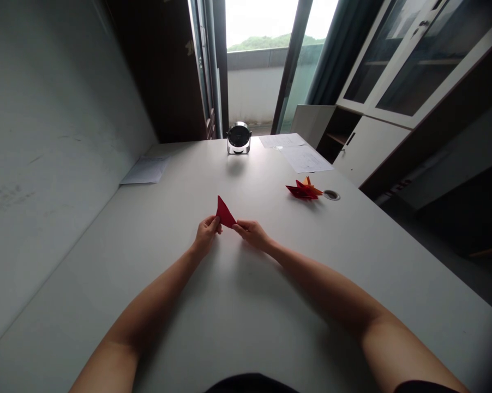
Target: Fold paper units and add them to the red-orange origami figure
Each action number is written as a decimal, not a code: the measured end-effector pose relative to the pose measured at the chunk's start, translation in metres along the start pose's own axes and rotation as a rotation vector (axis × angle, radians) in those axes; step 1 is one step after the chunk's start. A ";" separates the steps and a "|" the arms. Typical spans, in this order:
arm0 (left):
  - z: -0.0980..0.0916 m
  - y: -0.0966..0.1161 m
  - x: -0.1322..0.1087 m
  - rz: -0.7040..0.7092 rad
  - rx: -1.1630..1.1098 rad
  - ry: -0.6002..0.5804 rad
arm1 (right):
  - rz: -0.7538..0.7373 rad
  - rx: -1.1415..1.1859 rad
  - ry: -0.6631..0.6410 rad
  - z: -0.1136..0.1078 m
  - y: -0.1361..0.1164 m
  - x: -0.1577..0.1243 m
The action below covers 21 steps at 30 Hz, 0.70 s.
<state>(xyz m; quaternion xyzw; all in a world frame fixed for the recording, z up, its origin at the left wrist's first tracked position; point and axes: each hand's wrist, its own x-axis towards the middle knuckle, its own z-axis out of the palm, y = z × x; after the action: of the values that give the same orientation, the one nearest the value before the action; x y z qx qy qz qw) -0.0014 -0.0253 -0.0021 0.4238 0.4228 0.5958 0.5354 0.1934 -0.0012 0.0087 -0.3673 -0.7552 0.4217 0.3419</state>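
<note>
A red piece of folded paper [225,213], roughly triangular with its point upward, is held just over the table between my hands. My left hand [207,230] pinches its lower left edge between thumb and fingers. At the lower right corner, my right hand [252,232] grips the paper with thumb and fingertips closed. To the right lies a small pile of red and orange folded paper pieces [304,189], apart from both hands.
The white table [180,311] runs along a wall at left. A round black device on a stand [238,138] is at the far edge. Paper sheets lie at the back left [145,170] and back right [305,159]. A cable hole [331,195] sits beside the pile.
</note>
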 end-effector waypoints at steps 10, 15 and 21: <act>0.000 -0.002 0.002 0.009 -0.011 -0.006 | -0.016 -0.056 0.043 0.001 0.001 0.000; -0.001 -0.003 0.003 0.007 -0.036 -0.012 | -0.013 0.022 -0.038 0.001 -0.005 -0.004; 0.002 -0.001 -0.002 0.006 0.084 -0.132 | -0.007 0.118 -0.036 -0.001 -0.009 -0.004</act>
<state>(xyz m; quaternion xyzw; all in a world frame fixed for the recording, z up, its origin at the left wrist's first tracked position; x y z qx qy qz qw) 0.0011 -0.0271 -0.0025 0.4854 0.4101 0.5500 0.5420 0.1942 -0.0073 0.0161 -0.3364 -0.7364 0.4707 0.3508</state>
